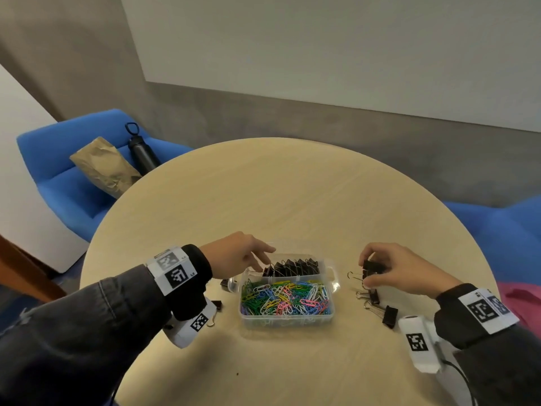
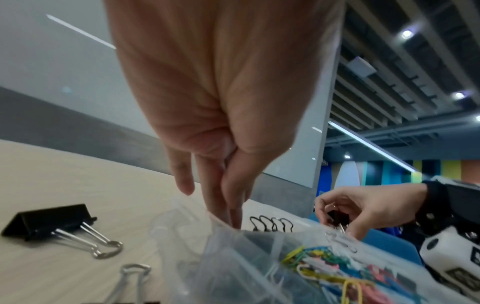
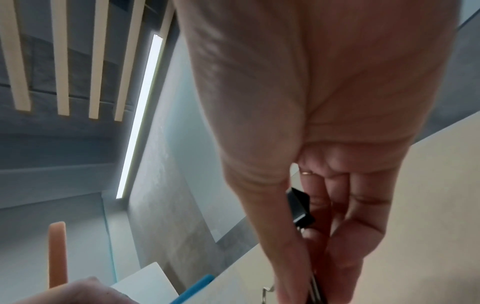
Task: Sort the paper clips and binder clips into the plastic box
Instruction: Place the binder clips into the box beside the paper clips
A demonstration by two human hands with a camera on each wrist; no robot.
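A clear plastic box stands on the round table. Its back compartment holds a row of black binder clips. Coloured paper clips fill the front compartment. My left hand reaches into the back-left corner and pinches a black binder clip. In the left wrist view the left hand has thumb and fingers pressed together, their tips hidden behind the box wall. Right of the box, my right hand pinches another black binder clip above the table; the right wrist view shows this clip between thumb and fingers.
Loose binder clips lie right of the box and left of it, one large in the left wrist view. A blue chair behind the table holds a paper bag and a black bottle.
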